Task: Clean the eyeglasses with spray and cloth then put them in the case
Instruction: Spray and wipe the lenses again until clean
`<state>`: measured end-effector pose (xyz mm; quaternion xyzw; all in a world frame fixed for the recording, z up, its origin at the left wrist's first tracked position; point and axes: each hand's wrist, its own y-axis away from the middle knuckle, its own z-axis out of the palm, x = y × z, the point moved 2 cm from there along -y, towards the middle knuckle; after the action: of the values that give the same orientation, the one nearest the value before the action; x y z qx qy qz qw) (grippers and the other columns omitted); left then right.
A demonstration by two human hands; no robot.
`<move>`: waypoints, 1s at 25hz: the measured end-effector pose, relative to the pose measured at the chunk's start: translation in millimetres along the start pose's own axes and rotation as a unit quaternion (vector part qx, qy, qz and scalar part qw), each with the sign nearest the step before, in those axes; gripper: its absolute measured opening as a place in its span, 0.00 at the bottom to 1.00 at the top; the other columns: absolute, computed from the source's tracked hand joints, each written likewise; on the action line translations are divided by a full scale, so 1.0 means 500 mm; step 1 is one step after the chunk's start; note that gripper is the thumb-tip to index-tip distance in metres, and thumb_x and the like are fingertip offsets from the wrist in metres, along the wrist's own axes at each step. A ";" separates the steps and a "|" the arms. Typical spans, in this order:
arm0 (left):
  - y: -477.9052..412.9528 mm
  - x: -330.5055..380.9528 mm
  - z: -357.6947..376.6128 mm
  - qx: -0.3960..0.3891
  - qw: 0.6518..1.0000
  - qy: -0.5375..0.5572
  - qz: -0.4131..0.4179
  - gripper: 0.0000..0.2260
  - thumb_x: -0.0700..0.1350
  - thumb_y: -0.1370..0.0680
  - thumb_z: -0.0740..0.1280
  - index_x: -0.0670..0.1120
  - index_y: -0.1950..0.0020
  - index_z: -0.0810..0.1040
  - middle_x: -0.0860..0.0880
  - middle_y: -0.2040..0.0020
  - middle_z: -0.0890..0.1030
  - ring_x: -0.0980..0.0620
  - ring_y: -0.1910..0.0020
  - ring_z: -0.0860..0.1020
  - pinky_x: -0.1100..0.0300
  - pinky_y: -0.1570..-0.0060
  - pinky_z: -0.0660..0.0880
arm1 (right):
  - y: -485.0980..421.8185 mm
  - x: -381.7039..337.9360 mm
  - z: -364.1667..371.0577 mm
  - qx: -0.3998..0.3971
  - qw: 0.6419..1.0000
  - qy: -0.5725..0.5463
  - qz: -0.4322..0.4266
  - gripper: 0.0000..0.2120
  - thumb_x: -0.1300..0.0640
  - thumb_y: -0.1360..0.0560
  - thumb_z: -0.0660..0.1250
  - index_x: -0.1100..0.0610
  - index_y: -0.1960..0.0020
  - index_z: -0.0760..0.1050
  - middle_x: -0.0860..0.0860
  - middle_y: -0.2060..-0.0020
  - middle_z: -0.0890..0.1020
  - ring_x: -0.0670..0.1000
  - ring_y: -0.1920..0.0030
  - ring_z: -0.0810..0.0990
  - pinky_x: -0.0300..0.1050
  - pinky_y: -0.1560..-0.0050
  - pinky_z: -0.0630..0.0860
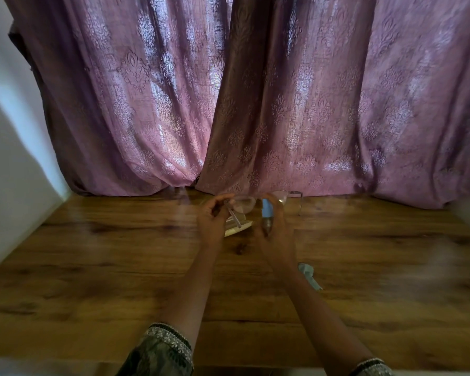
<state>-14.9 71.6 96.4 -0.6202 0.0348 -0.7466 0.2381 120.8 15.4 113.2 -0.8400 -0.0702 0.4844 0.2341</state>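
Pink patterned curtains (255,90) hang behind our wooden desk (92,267), and we work near its far edge. Our left hand (215,218) holds the eyeglasses (255,203) up above the desk, its fingers (224,199) closed on the frame at one outer corner, where a temple arm slants down past them. Our right hand (273,221) is wrapped around the blue spray bottle (266,213), just beside the lens nearest the left fingers, with the right fingers curled over its top; we cannot tell whether the nozzle is being pressed.

Below and between our two sets of fingers lies a pale object (238,226) on the desk, which we take to be the open case, though blur keeps us from being sure. Nearer to us than the right fingers, beside the right forearm, lies the light blue-grey cloth (308,275), crumpled and untouched.

We judge that we are at the spraying step, early in the task. Wiping both lenses with the cloth, folding the temples and laying the glasses in the case all seem left to do.
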 end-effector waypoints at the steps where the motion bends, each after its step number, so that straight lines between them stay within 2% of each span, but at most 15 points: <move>1: 0.001 0.000 0.000 0.000 1.000 -0.001 0.001 0.06 0.33 0.27 0.68 0.39 0.51 0.79 0.48 0.63 0.80 0.63 0.66 0.79 0.70 0.63 0.76 | -0.005 0.006 -0.005 0.007 1.000 0.004 0.007 0.28 0.63 0.27 0.64 0.49 0.31 0.61 0.45 0.69 0.73 0.44 0.72 0.72 0.43 0.71 0.73; 4: 0.000 -0.001 -0.003 0.004 1.000 0.001 0.001 0.06 0.34 0.27 0.68 0.40 0.51 0.80 0.46 0.62 0.80 0.62 0.66 0.79 0.69 0.63 0.77 | -0.013 0.016 -0.014 0.012 1.000 0.019 0.010 0.30 0.65 0.29 0.65 0.51 0.30 0.61 0.46 0.71 0.73 0.45 0.72 0.72 0.44 0.71 0.73; 8: -0.002 -0.003 -0.005 0.009 1.000 0.001 -0.003 0.06 0.34 0.27 0.68 0.42 0.53 0.80 0.44 0.61 0.80 0.62 0.66 0.79 0.69 0.64 0.76 | -0.010 0.015 -0.014 0.016 1.000 0.027 -0.001 0.30 0.66 0.29 0.65 0.52 0.31 0.62 0.44 0.73 0.71 0.42 0.73 0.71 0.33 0.74 0.69; 11: -0.004 -0.007 -0.008 0.011 1.000 0.005 -0.002 0.08 0.34 0.28 0.68 0.46 0.55 0.80 0.46 0.61 0.80 0.60 0.65 0.79 0.67 0.63 0.77 | -0.015 0.018 -0.014 0.022 0.999 0.043 0.007 0.29 0.66 0.28 0.64 0.52 0.30 0.61 0.45 0.72 0.70 0.43 0.73 0.70 0.39 0.73 0.69; 17: -0.008 -0.014 -0.015 0.011 1.000 0.010 -0.005 0.08 0.34 0.27 0.68 0.47 0.55 0.80 0.43 0.60 0.81 0.51 0.62 0.79 0.61 0.59 0.78 | -0.014 0.023 -0.012 0.019 0.999 0.048 -0.005 0.28 0.66 0.28 0.64 0.54 0.30 0.62 0.48 0.71 0.72 0.44 0.73 0.71 0.41 0.72 0.69; 19: -0.009 -0.017 -0.015 0.006 1.000 0.018 -0.009 0.08 0.34 0.27 0.68 0.47 0.54 0.80 0.42 0.59 0.80 0.47 0.60 0.78 0.58 0.57 0.78 | -0.018 0.026 -0.010 0.022 0.998 0.050 -0.010 0.28 0.66 0.28 0.65 0.55 0.30 0.62 0.45 0.72 0.70 0.43 0.73 0.70 0.40 0.73 0.68; 22: -0.010 -0.018 -0.015 0.009 1.000 0.018 -0.013 0.07 0.34 0.27 0.68 0.45 0.53 0.80 0.42 0.59 0.80 0.47 0.60 0.78 0.60 0.58 0.78 | -0.013 0.031 -0.005 0.012 0.998 0.061 -0.022 0.28 0.65 0.28 0.65 0.54 0.30 0.63 0.43 0.72 0.68 0.41 0.73 0.69 0.40 0.72 0.65; 25: -0.012 -0.021 -0.017 0.013 1.000 0.017 -0.012 0.07 0.34 0.27 0.68 0.44 0.53 0.80 0.42 0.59 0.80 0.48 0.60 0.78 0.60 0.58 0.78 | -0.011 0.029 -0.010 0.023 0.998 0.059 -0.022 0.27 0.63 0.27 0.65 0.52 0.31 0.63 0.44 0.71 0.70 0.44 0.73 0.71 0.42 0.73 0.70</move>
<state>-23.5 79.0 87.0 -0.6046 0.0217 -0.7604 0.2361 133.1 23.6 106.4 -0.8599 -0.0635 0.4300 0.2676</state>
